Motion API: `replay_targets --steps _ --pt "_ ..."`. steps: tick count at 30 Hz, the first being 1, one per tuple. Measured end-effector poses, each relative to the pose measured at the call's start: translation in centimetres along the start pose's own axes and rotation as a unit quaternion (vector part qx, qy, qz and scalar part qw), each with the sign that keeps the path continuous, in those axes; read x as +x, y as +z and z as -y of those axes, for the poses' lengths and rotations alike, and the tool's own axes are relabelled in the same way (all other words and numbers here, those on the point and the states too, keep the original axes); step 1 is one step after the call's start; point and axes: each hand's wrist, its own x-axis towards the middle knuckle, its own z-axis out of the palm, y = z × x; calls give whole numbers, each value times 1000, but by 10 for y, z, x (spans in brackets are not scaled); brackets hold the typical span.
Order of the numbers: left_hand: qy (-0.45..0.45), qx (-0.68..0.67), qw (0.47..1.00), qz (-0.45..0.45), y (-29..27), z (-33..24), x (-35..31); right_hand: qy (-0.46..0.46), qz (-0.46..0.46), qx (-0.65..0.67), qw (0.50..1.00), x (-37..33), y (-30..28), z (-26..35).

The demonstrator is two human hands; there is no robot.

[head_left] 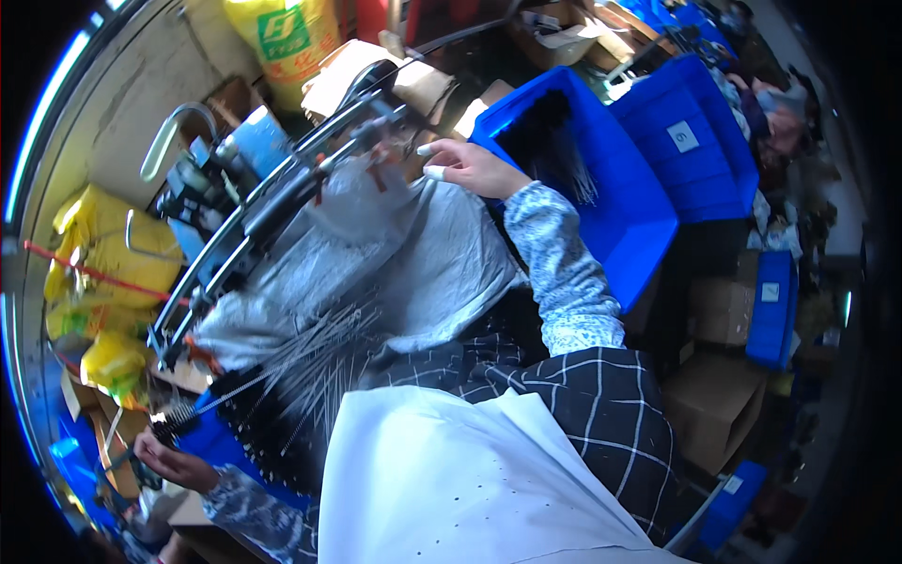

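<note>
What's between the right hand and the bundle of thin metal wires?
In the head view, a rumpled grey cloth lies between the right hand and the wires.

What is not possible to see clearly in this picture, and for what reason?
In the head view:
Left hand: small and curled; its exact grip is unclear.
Lower-left blue bin: mostly covered by the dark bristly bundle.
Wire stems: too thin and crowded to count.
Yellow bag at the top: cut off by the upper edge.
</note>
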Motion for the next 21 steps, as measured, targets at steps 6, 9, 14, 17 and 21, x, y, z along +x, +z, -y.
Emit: replay_targets --steps 6,9,14,17,21 --pt "126 106 985 49 10 -87 19 -234 196 -68 950 -17 93 99" --pt "-94 -224 959 147 45 -133 -33 -166 445 151 867 -25 152 120" --pt "-85 -261 909 312 38 -129 -68 0 464 249 850 -43 184 124" --pt "-129 -231 871 414 29 -106 -58 -51 340 95 934 -30 168 118" --pt "-63 -80 857 505 33 -74 -24 -220 3 -182 958 33 129 123"
